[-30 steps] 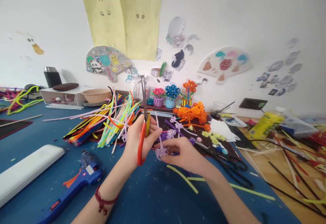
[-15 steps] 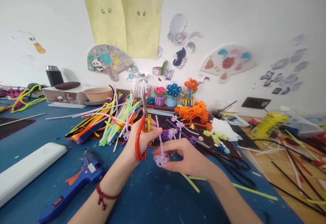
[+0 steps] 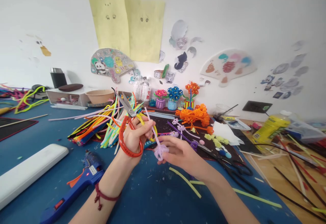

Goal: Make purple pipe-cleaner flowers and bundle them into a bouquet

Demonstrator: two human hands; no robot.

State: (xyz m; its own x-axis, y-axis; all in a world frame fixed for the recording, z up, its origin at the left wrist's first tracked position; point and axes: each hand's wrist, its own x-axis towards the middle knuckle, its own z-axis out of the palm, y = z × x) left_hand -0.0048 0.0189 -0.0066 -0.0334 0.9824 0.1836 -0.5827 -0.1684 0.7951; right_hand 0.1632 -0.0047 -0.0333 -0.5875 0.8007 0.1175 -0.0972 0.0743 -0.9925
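Note:
My left hand (image 3: 140, 132) carries a pair of scissors (image 3: 129, 112) with red and yellow handles, the blades pointing up and left and slightly apart. Its thumb and finger also appear to pinch the upper part of a lilac pipe-cleaner stem (image 3: 152, 124). At the stem's lower end is a looped lilac pipe-cleaner flower (image 3: 160, 151), gripped between the thumb and fingers of my right hand (image 3: 182, 152). Further lilac and purple pipe-cleaner pieces (image 3: 181, 128) lie behind my hands on a dark mat.
To the left are a blue glue gun (image 3: 84, 180) and a bundle of coloured pipe cleaners (image 3: 102, 122). Black scissors (image 3: 234, 169) lie at the right, near yellow-green strips (image 3: 188, 183). Orange pipe-cleaner flowers (image 3: 195, 115) and small potted flowers (image 3: 174, 96) stand behind.
The scissors have tipped from upright to leaning left, and their blades now show spread. The flower's stem has tilted left, its top closer to my left hand. The view has shifted slightly.

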